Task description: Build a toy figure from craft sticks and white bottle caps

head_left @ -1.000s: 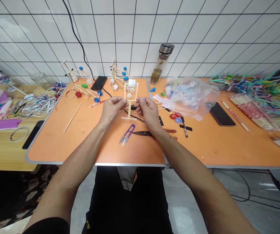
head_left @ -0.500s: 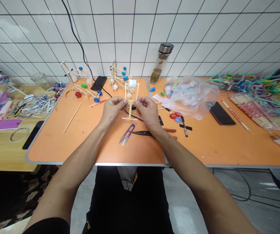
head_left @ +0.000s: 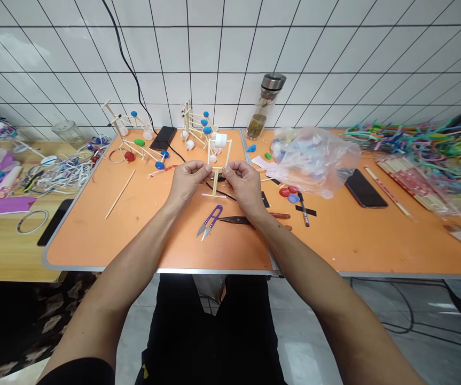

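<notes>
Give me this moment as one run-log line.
left hand: pinching stick frame | right hand: pinching same frame, opposite side | on orange table: purple snips, pliers

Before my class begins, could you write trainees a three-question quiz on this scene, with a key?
1. What do the left hand and right hand hold?
A) a clear plastic bag
B) a pale wooden-stick frame with a white cylinder
C) a black rectangular phone
2. True or false: the purple-handled metal snips lie on the orange tabletop.
3. Fill in: the dark-tipped pliers with reddish-brown handles are partly hidden by the person's ____ arm.

Key: 1 B; 2 true; 3 right.
</notes>
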